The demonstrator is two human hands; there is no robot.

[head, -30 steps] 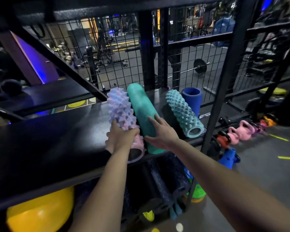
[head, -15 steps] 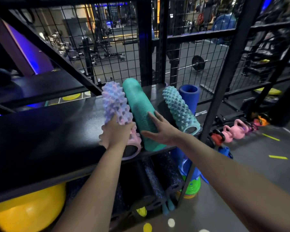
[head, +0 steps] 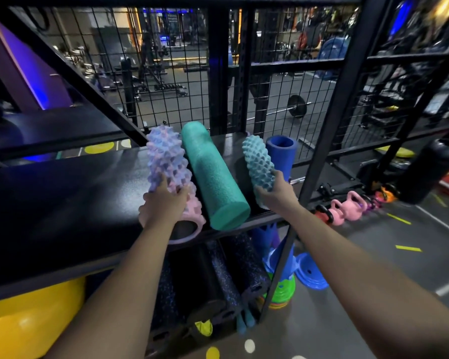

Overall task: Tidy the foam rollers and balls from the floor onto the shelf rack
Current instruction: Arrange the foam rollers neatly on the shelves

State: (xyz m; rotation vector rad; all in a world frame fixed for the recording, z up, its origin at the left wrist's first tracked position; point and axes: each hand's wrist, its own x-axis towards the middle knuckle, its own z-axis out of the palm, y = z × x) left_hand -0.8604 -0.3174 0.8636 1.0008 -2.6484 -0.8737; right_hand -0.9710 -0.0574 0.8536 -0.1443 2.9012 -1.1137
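Right hand (head: 276,196): moved onto knobbed teal roller (head: 259,161), gripping; left hand (head: 163,204) grips pink-lilac knobbed roller (head: 166,156); both lie front-to-back

Black metal shelf rack (head: 62,203) with wire-mesh back, middle shelf stretching from centre toward 9 o'clock. On it, three foam rollers lying lengthwise toward 12 o'clock. Pink-and-lilac spiked roller (head: 166,161), hollow, near end overhanging the front edge, gripped by left hand (head: 163,206). Smooth teal roller (head: 213,177) just beside it at 3 o'clock. Pale teal spiked roller (head: 259,164) farther toward 3 o'clock, apart, gripped by right hand (head: 278,193). Blue hollow roller (head: 281,154) upright at its 1 o'clock. On the lower shelf at 6 o'clock, black speckled rollers (head: 231,275) lying together. Large yellow ball (head: 31,320) at 7 o'clock.
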